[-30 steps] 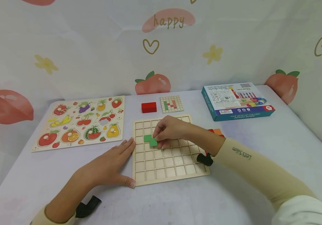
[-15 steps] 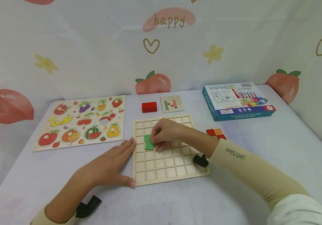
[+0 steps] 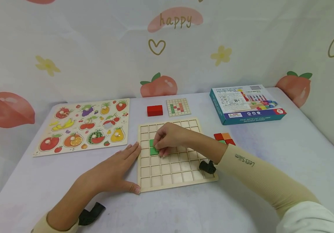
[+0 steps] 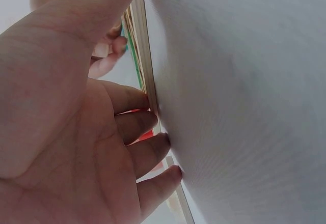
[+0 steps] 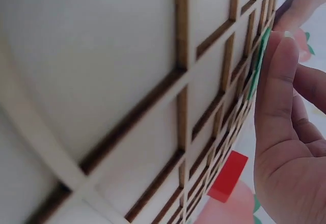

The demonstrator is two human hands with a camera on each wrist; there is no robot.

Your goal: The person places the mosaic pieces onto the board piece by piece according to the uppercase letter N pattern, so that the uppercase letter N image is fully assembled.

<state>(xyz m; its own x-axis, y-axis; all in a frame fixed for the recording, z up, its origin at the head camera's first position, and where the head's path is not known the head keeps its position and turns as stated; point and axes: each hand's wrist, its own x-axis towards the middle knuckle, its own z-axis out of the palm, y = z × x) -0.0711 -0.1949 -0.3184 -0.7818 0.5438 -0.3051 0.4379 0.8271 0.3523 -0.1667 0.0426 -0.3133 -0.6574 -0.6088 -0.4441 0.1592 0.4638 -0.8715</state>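
Farther left than a second ago, the lower green tile (image 3: 154,151) lies just below the upper green tile (image 3: 151,142). On the table (image 3: 167,210) lies the gridded board (image 3: 181,166) — the left hand (image 3: 115,170), fingers outstretched, touches its left edge. The right hand's (image 3: 171,137) fingertips touch the lower tile — whether they pinch it, I cannot tell.

Left fingers (image 4: 148,154) outstretched, right fingers (image 5: 279,89) bent

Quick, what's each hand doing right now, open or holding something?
Left hand: open, touching the edge of the gridded board.
Right hand: at the nearer green tile; whether it grips the tile cannot be told.
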